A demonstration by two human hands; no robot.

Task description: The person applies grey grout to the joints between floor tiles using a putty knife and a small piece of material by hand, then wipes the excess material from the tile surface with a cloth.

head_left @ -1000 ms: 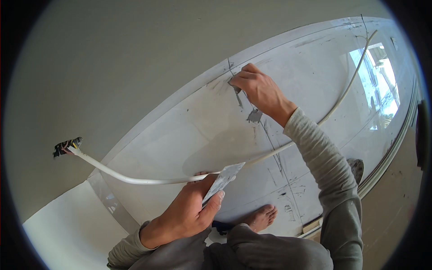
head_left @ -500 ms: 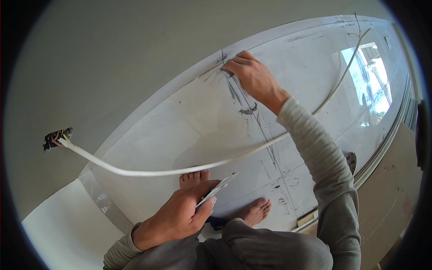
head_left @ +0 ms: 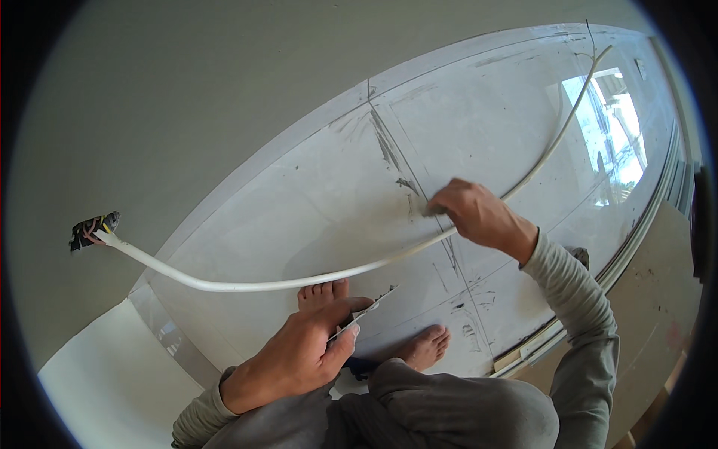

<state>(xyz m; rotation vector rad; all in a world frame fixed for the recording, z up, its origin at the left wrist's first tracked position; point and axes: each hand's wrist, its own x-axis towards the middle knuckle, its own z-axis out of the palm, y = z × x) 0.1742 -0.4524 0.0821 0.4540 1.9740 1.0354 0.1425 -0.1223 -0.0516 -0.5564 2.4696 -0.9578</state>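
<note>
My left hand point(head_left: 295, 358) is closed on a thin, flat whitish plate point(head_left: 380, 298), held tilted above my feet, with dark grey smears along its edge. My right hand point(head_left: 482, 217) hovers over the tiled floor, just beyond the white cable point(head_left: 348, 278). Its fingers pinch a small greyish piece point(head_left: 434, 209), too blurred to name. Close by, the joint between the tiles point(head_left: 393, 138) has dark grey paste smeared along it, and a clump of paste point(head_left: 406, 184) lies left of my right hand.
The cable bends from a wall box point(head_left: 95, 231) with exposed wires across the floor to the far right. A grey wall point(head_left: 187, 90) rises at the left and back. My bare feet point(head_left: 426, 348) stand on the tiles. Frame rails point(head_left: 651, 224) and a brown board point(head_left: 643, 314) lie right.
My right hand has pulled back from the wall end of the joint, toward me and to the right, with the small piece. My left hand has tilted the plate slightly.
</note>
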